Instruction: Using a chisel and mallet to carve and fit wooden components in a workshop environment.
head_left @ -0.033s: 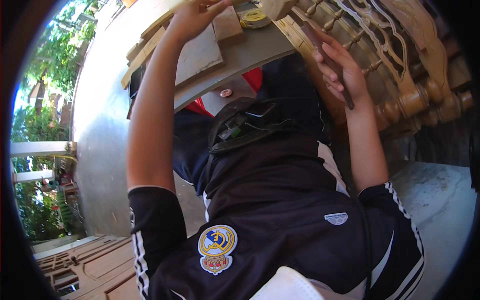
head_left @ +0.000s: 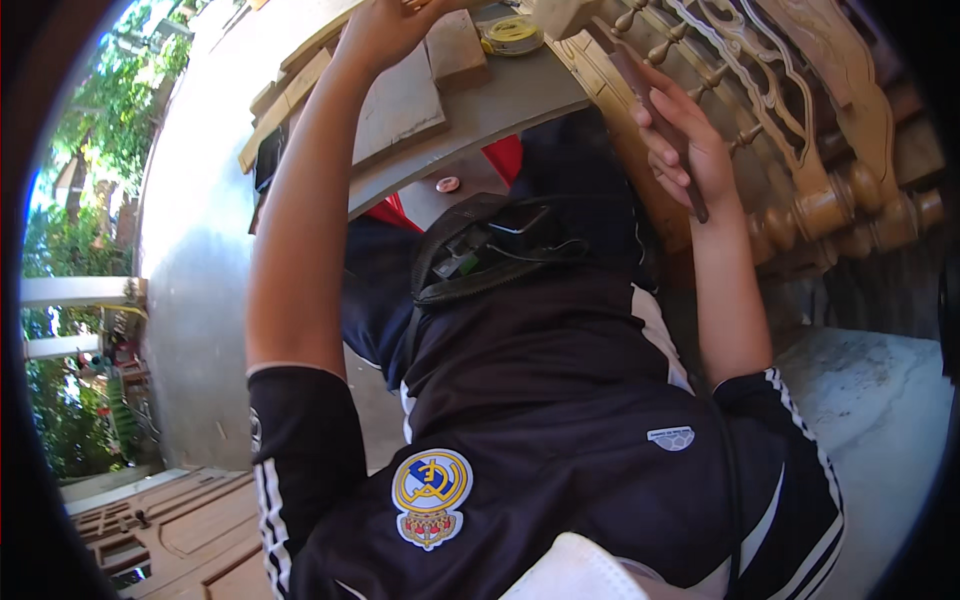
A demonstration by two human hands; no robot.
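My right hand [head_left: 690, 150] is closed around the dark brown flat handle of a wooden mallet [head_left: 645, 95]. The mallet's pale block head [head_left: 562, 15] is cut off by the top edge. My left hand [head_left: 385, 35] reaches over the workbench, its fingers curled and partly outside the picture. What they hold, if anything, is hidden. Beside that hand lie a small wood block [head_left: 455, 50] and a wide pale board [head_left: 400, 110]. A yellow tape measure [head_left: 512, 36] rests on the bench between my hands.
A carved wooden furniture piece [head_left: 790, 90] with turned spindles stands close on the right. The bench's curved front edge [head_left: 480, 135] crosses before my body. An open black waist pouch [head_left: 490, 245] sits at my waist. Wooden door panels [head_left: 190, 530] are at lower left.
The mallet has shifted very slightly to the right with my right hand. My left forearm has moved a little to the left in the picture.
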